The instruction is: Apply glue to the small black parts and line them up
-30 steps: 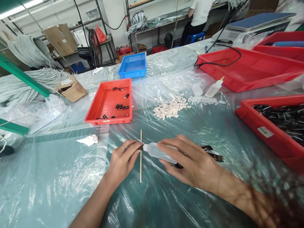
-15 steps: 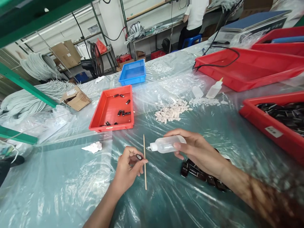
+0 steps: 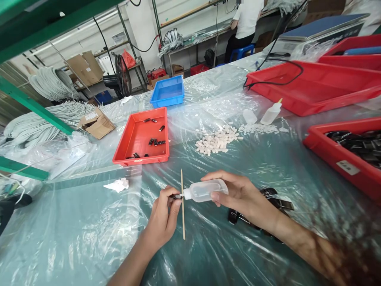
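Left hand (image 3: 163, 214) pinching a small black clip-like part (image 3: 175, 196) between thumb and forefinger, fingers clamped on it, with a thin wooden stick (image 3: 182, 204) standing upright alongside, seemingly tucked under the same grip, though hard to tell. Right hand (image 3: 242, 194) wrapped around a translucent plastic squeeze bottle (image 3: 205, 190), fingers closed on its body, nozzle tip touching the black part just above the plastic-sheeted worktop (image 3: 89, 238).

Judged from how things lie: dosing of this one piece under way, nozzle at the part. Done so far, apparently only a few: about a dozen small black pieces scattered in the shallow red tray (image 3: 142, 137) ahead on the left. Left to do, plenty: a cluster of black parts (image 3: 268, 202) on the worktop just beyond the right hand, and a red bin of black parts (image 3: 348, 159) at the right edge.

Around: a heap of small white plastic pieces (image 3: 216, 142) mid-worktop, two spare squeeze bottles (image 3: 262, 115) beyond it, an empty-looking blue tray (image 3: 168, 91), a crumpled white wipe (image 3: 117, 184) on the left. Nothing between hands and red tray; loose wrinkled sheeting underfoot of the parts the only nuisance. Another person (image 3: 247, 24) busy at a far bench.
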A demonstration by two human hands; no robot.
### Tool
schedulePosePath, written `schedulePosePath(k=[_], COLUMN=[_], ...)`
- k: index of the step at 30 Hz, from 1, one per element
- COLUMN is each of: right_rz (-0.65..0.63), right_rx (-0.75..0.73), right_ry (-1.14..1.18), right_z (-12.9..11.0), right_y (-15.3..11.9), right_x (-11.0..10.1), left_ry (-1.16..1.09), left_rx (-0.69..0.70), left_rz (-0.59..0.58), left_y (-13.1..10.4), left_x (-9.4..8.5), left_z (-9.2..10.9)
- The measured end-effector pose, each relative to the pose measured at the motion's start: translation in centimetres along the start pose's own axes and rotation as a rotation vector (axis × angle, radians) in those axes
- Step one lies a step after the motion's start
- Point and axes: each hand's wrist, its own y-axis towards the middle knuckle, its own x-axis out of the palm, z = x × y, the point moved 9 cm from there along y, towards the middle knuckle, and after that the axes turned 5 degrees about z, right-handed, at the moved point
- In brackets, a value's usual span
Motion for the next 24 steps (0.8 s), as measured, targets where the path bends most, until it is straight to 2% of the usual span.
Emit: schedulePosePath(k=[5, 10, 13, 19, 24], right_rz=[0.006, 0.009, 0.002, -0.022, -0.006], right_rx=[-0.110, -0.478, -0.608, -0.719, -0.778], right_ry=[-0.198, -0.502, -0.632, -0.892, -0.956], right_z=[-1.5, -5.0, -6.2, -5.3, -5.1], right_y=[-0.6, -2.3, -3.3, -5.2, -5.7], right_x=[0.2, 1.5, 2.2, 2.7, 2.7], left_ry=[0.030, 0.109, 0.162, 0.213, 0.255], left_rx=[0.101, 0.149, 0.179, 0.224, 0.251], left_rz=[0.062, 0.081, 0.081, 0.094, 0.087], left_y=[0.5, 0.3, 0.2, 0.3, 0.4], left_x=[-0.6, -0.9, -0.9, -0.9, -0.9], left_z=[1.4, 1.6, 1.7, 2.3, 2.7])
